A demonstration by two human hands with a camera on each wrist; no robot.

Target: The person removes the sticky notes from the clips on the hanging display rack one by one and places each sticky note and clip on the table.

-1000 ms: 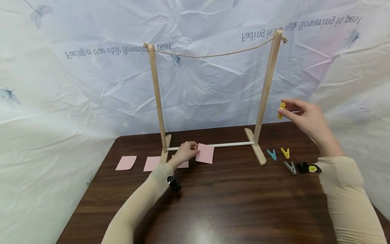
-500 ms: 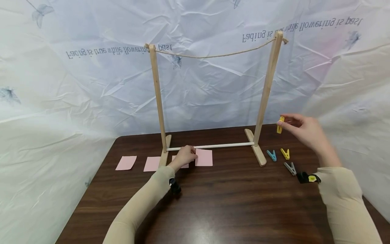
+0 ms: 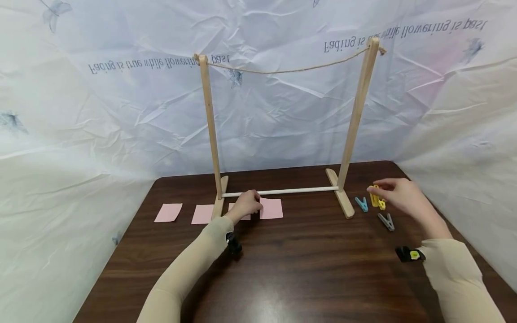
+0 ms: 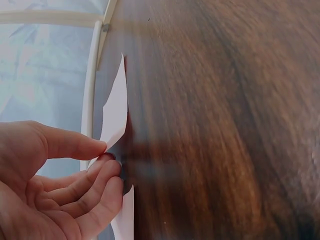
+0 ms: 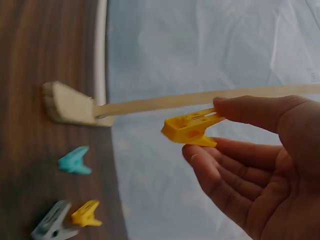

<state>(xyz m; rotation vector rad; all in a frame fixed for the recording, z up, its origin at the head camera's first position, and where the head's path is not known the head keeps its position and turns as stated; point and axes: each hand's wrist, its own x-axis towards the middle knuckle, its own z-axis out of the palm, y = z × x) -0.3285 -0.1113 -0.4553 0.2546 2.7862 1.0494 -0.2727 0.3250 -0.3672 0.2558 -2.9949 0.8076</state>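
Note:
My left hand (image 3: 247,204) pinches the left edge of a pink paper square (image 3: 271,208), low over the table. In the left wrist view thumb and forefinger meet at the corner of that paper (image 4: 116,107), whose far end rises slightly off the wood. My right hand (image 3: 404,195) holds a yellow clothespin (image 5: 192,127) by its handles, between thumb and fingers. A second yellow clothespin (image 5: 86,214) lies on the table below it, with a blue clothespin (image 3: 361,204) and a grey clothespin (image 3: 386,222) close by.
A wooden frame (image 3: 211,121) stands at the back, a slack rope (image 3: 278,72) strung between its posts and a white rod (image 3: 299,191) near its feet. More pink squares (image 3: 168,212) lie in a row at left. A pale printed sheet (image 3: 282,121) hangs behind the brown table (image 3: 282,269).
My left hand has lowered the pink square toward the table. My right hand, still holding the yellow clothespin, has come down to the other clothespins.

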